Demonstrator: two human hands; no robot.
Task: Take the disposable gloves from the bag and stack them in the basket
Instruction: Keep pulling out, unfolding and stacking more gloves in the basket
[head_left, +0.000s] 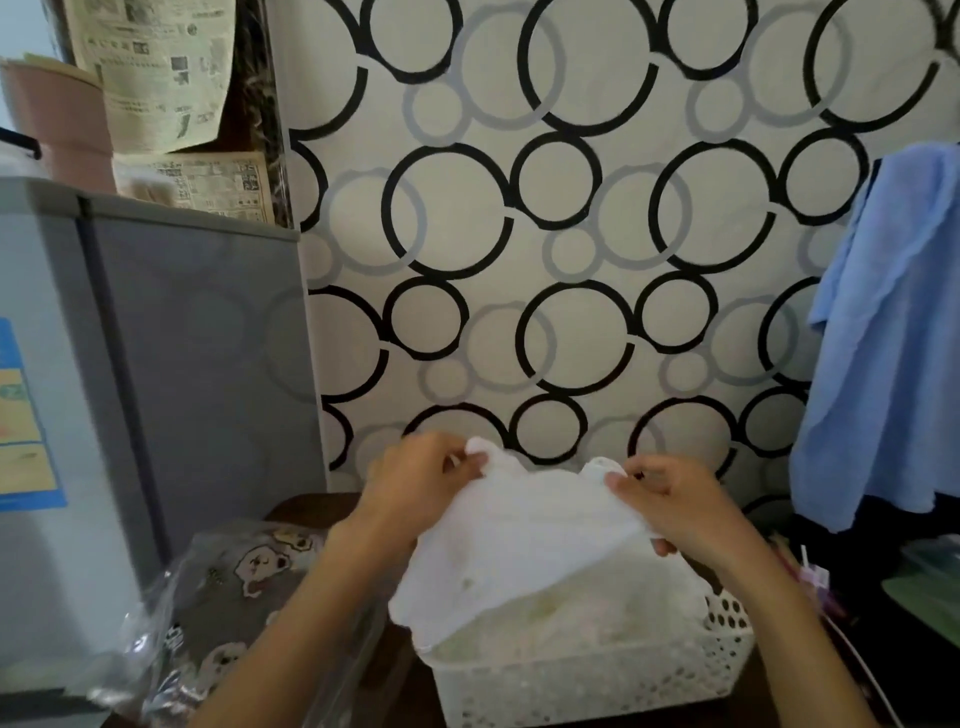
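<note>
A thin translucent white disposable glove (524, 530) is stretched out above a white perforated plastic basket (587, 680). My left hand (415, 480) pinches the glove's upper left corner. My right hand (670, 501) pinches its upper right corner, with fingers curled under its edge. The glove's lower part droops onto a pile of more whitish gloves (571, 618) inside the basket. A clear plastic bag (228, 613) printed with cartoon bears lies to the left of the basket, partly under my left forearm.
A grey cabinet or fridge (156, 364) stands close at the left, with newspapers (161, 78) above it. A blue cloth (883, 338) hangs at the right. Circle-patterned wall panel behind. Green and pink items (924, 587) sit right of the basket on the dark table.
</note>
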